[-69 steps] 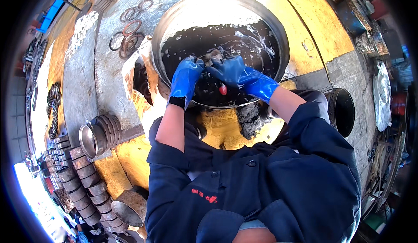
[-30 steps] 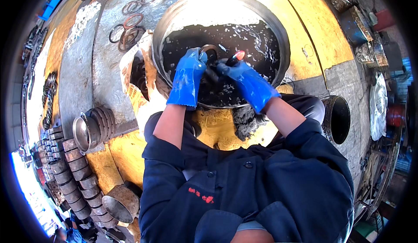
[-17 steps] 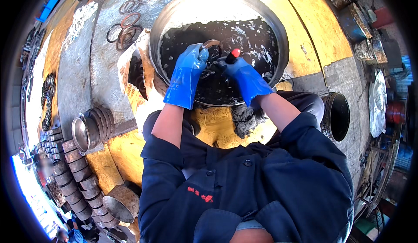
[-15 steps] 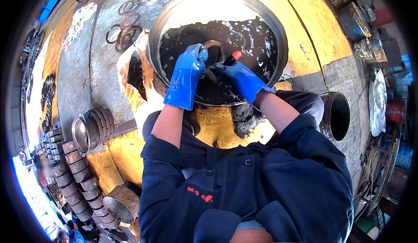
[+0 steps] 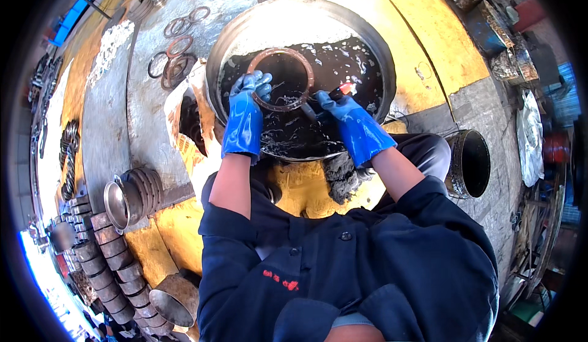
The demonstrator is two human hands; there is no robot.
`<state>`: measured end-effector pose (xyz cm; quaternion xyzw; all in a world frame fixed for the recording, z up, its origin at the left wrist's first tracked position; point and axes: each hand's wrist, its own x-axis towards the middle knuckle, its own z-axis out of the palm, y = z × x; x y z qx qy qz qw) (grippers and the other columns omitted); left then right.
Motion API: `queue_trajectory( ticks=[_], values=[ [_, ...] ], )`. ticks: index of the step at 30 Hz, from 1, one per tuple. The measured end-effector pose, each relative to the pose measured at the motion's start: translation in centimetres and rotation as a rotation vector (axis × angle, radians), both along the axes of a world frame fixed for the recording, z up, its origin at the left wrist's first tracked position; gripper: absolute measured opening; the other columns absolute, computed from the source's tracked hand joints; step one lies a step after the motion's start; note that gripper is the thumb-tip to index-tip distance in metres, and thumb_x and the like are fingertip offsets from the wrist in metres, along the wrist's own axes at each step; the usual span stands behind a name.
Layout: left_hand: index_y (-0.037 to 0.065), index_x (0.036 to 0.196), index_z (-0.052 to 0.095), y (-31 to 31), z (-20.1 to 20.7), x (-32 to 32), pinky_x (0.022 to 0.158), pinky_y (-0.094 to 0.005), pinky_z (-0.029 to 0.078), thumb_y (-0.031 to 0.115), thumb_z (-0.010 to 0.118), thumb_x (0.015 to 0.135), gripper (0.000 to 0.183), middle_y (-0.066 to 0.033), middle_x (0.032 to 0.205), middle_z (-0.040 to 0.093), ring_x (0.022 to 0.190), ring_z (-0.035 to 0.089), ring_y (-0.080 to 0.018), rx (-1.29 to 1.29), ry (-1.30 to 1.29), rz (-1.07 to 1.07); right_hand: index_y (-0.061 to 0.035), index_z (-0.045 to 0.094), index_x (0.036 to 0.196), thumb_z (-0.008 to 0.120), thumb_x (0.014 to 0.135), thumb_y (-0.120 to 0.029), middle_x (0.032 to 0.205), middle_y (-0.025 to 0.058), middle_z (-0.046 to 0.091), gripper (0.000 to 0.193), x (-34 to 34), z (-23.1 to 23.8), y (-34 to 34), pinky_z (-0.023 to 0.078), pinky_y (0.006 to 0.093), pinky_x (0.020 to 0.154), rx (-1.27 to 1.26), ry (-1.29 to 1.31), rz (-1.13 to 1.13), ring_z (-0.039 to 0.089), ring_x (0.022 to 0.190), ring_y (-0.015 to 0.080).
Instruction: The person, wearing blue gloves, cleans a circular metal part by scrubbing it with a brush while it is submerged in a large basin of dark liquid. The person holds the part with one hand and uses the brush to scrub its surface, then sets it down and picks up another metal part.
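In both hands I wear blue rubber gloves. My left hand (image 5: 246, 112) grips a brown metal ring (image 5: 280, 52) by its left edge and holds it up, face toward me, over a round metal tub (image 5: 389, 78). My right hand (image 5: 353, 121) is closed round a black handle with a red end (image 5: 346, 89). The tool's greyish working end points toward the ring's lower right edge; whether it touches, and whether it is a scraper or a brush, I cannot tell. Dark liquid (image 5: 288, 136) with pale foam fills the tub below.
Several loose rings (image 5: 179, 46) lie on the floor sheet beyond a torn sack (image 5: 181, 110) left of the tub. Stacked metal cylinders (image 5: 116, 256) and a metal pot (image 5: 174, 299) stand at lower left. A black open drum (image 5: 470, 164) stands at right, near my knee.
The ring has been lifted and turned, so its full round now shows. My left hand has shifted left and slightly down; my right hand with the tool has moved slightly right and down.
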<state>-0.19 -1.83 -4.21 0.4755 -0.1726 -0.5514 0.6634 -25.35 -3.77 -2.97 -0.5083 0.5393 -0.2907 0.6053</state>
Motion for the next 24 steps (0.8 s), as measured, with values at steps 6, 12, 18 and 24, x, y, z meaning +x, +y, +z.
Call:
queue_trajectory(
  ticks=[6, 12, 18, 24],
  values=[
    [0.006, 0.119, 0.061, 1.1, 0.4, -1.5, 0.078, -0.0401, 0.053, 0.028, 0.061, 0.097, 0.031, -0.0130, 0.116, 0.069, 0.089, 0.066, -0.0246, -0.033, -0.047, -0.149, 0.0004, 0.070, 0.111, 0.075, 0.084, -0.043, 0.102, 0.0090, 0.072, 0.051, -1.2, 0.9, -0.6, 0.052, 0.0314, 0.080, 0.068, -0.286, 0.066, 0.066, 0.087, 0.0171],
    [0.008, 0.128, 0.056, 2.0, 5.0, -3.4, 0.098, -0.0423, 0.048, 0.027, 0.078, 0.074, 0.062, -0.0184, 0.131, 0.058, 0.117, 0.058, -0.0372, -0.271, -1.646, -0.084, -0.0177, 0.071, 0.100, 0.069, 0.084, -0.041, 0.102, 0.0090, 0.071, 0.029, -1.9, 4.5, -0.3, 0.053, 0.0391, 0.084, -0.684, 0.706, 0.483, 0.066, 0.097, 0.0321],
    [0.011, 0.113, 0.068, 1.6, 2.4, -3.2, 0.089, -0.0388, 0.052, 0.020, 0.074, 0.078, 0.037, -0.0133, 0.110, 0.069, 0.102, 0.066, -0.0329, -0.401, -1.674, -0.570, -0.0220, 0.071, 0.100, 0.068, 0.081, -0.032, 0.099, 0.0093, 0.070, 0.022, -0.7, 2.8, -0.7, 0.054, 0.0399, 0.084, -0.874, 0.838, 0.641, 0.066, 0.098, 0.0291],
    [0.005, 0.106, 0.068, 2.2, 4.2, -2.4, 0.072, -0.0267, 0.048, 0.018, 0.068, 0.089, 0.021, -0.0041, 0.089, 0.068, 0.079, 0.061, -0.0120, -0.044, -0.845, -0.454, -0.0071, 0.072, 0.102, 0.068, 0.088, -0.023, 0.096, 0.0100, 0.074, 0.022, -5.1, -1.0, -2.0, 0.055, 0.0332, 0.081, -0.178, 0.532, 0.209, 0.071, 0.087, 0.0211]
  ],
)
